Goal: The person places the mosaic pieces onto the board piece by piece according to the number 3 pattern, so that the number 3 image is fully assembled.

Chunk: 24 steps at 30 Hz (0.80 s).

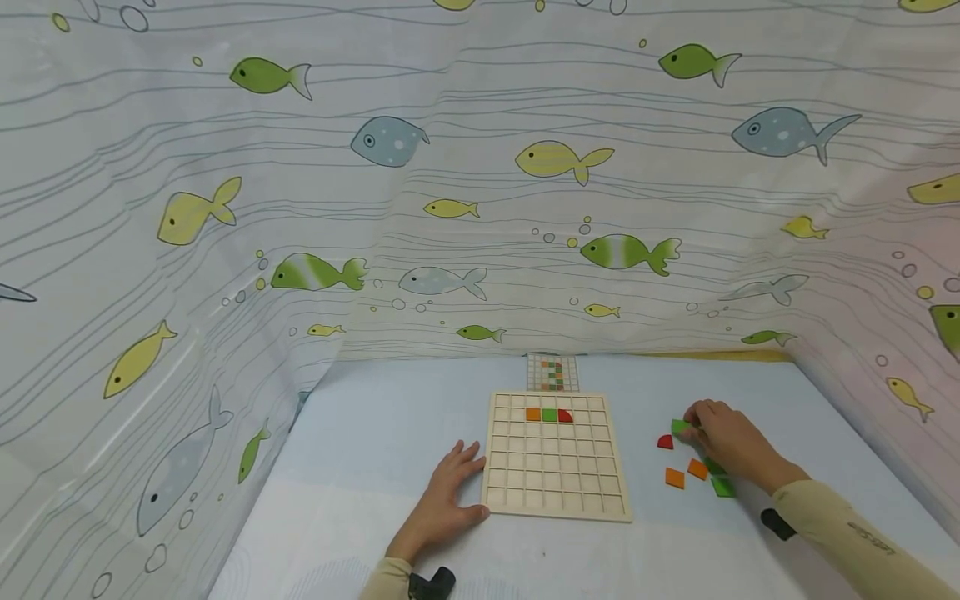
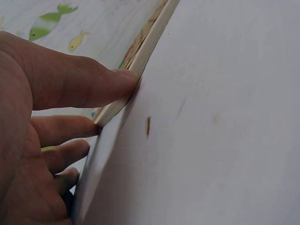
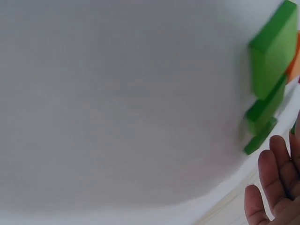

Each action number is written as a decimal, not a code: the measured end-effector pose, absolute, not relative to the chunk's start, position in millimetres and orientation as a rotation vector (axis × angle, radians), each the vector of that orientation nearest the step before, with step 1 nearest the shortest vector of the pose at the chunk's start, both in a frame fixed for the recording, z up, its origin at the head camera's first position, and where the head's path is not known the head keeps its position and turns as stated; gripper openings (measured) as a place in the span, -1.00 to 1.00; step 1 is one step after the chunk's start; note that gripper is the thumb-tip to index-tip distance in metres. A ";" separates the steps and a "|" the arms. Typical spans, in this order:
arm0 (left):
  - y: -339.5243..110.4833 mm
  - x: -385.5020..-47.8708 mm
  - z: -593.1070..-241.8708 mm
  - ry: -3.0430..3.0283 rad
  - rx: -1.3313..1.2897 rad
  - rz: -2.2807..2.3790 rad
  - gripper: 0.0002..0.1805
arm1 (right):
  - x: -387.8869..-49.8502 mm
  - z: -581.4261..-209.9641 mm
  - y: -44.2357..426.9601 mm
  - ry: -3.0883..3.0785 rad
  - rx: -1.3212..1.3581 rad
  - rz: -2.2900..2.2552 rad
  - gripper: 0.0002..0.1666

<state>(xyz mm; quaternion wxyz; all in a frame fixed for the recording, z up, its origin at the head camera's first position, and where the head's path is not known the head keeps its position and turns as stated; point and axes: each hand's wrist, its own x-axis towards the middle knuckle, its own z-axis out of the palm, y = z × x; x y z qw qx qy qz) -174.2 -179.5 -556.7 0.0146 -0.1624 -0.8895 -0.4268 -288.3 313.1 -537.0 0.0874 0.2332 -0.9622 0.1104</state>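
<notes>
Two bare hands work at a pale table (image 1: 360, 450) with a fish-patterned sheet (image 1: 480, 242) behind it. Just below and right of centre lies a wooden grid board (image 1: 553, 482); in its upper part sit an orange square (image 1: 533, 414), a green square (image 1: 550, 415) and a red rounded piece (image 1: 565, 416) in a row. The left hand (image 1: 447, 493), lower centre, is spread, its thumb and fingertips touching the board's left edge, gripping nothing. At centre right, the right hand (image 1: 731, 442) has bent fingers at a green tile (image 1: 679, 427); whether they pinch it, I cannot tell. Nearby lie a loose red piece (image 1: 665, 442), two orange tiles (image 1: 675, 478) and more green tiles (image 1: 723, 487). To lift cleanly, I'd take the green tile by opposite edges between thumb and forefinger, clear of the red piece close by, while the left hand keeps only light pressure so the board doesn't slide
</notes>
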 end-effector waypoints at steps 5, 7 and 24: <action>-180.0 -174.7 -558.0 -2.775 -0.503 -1.330 -0.18 | -289.9 -530.9 302.3 -2.795 0.738 0.345 -0.69; -180.0 -174.5 -558.5 -2.774 -0.502 -1.329 -0.18 | -290.4 -528.8 296.8 -2.781 0.761 0.362 -0.70; -180.2 -173.2 -555.1 -2.787 -0.487 -1.335 -0.17 | -298.6 -521.4 247.4 -2.813 0.785 0.341 -0.69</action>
